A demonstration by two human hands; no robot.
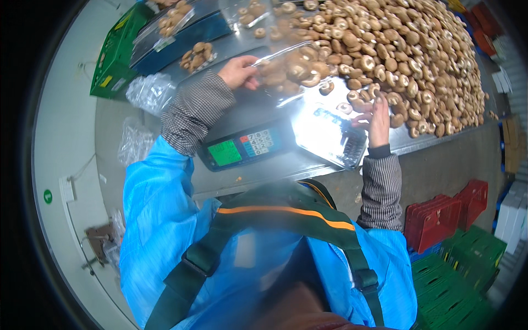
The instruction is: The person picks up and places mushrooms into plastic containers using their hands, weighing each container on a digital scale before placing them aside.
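Note:
My left hand (240, 74) grips the left edge of a clear plastic tray (284, 97) that is tilted and holds brown mushrooms (298, 70). Close to the near-left edge of a large heap of loose mushrooms (396, 53) is my right hand (376, 119), its fingers apart; whether it touches a mushroom I cannot tell. Between the hands, a shiny surface with strong glare and a few loose mushrooms lies on the steel table (255, 165). Clear plastic trays (350, 144) appear at its near right. A scale's display and keypad panel (243, 146) faces me, its screen lit green.
Filled mushroom trays (198, 57) stand at the back left, one on a second scale (181, 41). A green crate (119, 53) and clear plastic bags (152, 94) are at the left. Red crates (437, 218) and green crates (445, 284) stand on the floor at the right.

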